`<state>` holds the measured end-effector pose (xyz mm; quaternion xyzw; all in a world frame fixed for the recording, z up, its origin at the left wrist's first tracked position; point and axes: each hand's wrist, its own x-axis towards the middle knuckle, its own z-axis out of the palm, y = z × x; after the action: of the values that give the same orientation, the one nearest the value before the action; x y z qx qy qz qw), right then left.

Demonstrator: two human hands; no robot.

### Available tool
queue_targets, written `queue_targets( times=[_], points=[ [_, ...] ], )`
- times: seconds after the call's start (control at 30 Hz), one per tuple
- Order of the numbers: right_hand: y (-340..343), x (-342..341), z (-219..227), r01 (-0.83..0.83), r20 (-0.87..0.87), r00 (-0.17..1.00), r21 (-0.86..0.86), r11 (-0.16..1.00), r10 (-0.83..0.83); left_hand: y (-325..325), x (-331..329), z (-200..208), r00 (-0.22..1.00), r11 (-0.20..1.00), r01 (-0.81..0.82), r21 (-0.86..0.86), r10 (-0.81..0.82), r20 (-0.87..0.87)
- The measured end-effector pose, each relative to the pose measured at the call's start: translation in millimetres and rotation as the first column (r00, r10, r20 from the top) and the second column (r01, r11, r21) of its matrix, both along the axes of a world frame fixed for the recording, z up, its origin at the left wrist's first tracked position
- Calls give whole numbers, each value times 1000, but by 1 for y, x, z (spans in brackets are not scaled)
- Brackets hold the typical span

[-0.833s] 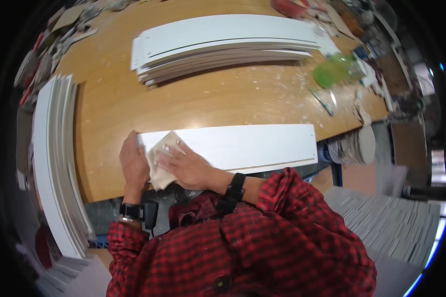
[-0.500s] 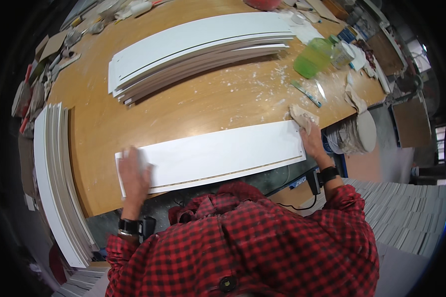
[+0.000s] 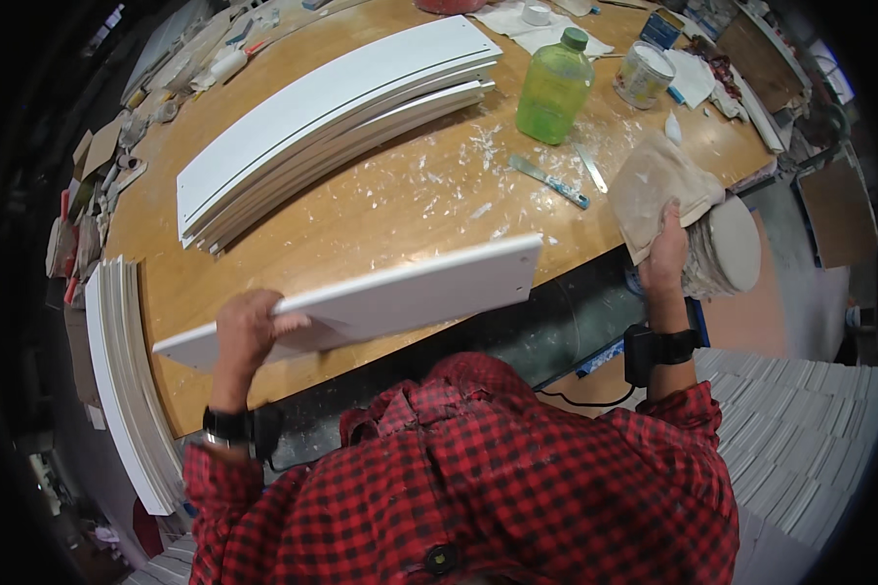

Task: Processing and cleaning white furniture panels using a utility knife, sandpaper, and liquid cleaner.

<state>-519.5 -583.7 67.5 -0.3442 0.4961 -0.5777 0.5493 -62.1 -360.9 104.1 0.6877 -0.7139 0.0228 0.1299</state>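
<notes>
At the table's (image 3: pixel 293 263) near edge, white panel (image 3: pixel 419 297), tipped up on a long side, face toward me; can't tell whether its lower edge touches down. My left hand (image 3: pixel 248 331) is clamped over its upper edge, toward the left end. Looks stiff, moderate weight, smooth so likely slippery; corners probably chip easily. Best hold: long edges, nearer the middle, since an end grip may let the far end swing. My right hand (image 3: pixel 666 255), well apart from the left, grips a beige cloth (image 3: pixel 654 185), soft and limp, by the round discs (image 3: pixel 734 249). Beyond: scraper (image 3: pixel 548 181), green bottle (image 3: pixel 553 97), panel stack (image 3: pixel 341 107); another stack (image 3: pixel 117 380) at left.
</notes>
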Motion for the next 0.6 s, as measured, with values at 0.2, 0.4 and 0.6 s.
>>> queue_targets(
  times=[0.2,0.4,0.6],
  points=[
    [-9,-9,-20,42,-225,974,38,998,-33,-38,-5,-54,965,988,-93,122,120,-235],
    [-79,-36,-32,-136,-782,567,-400,907,-260,-31,-73,-68,997,896,45,441,-67,35],
    [-65,0,-55,-426,-962,249,-210,880,-109,-32,-74,-56,999,869,-24,494,-1,49]
  ],
)
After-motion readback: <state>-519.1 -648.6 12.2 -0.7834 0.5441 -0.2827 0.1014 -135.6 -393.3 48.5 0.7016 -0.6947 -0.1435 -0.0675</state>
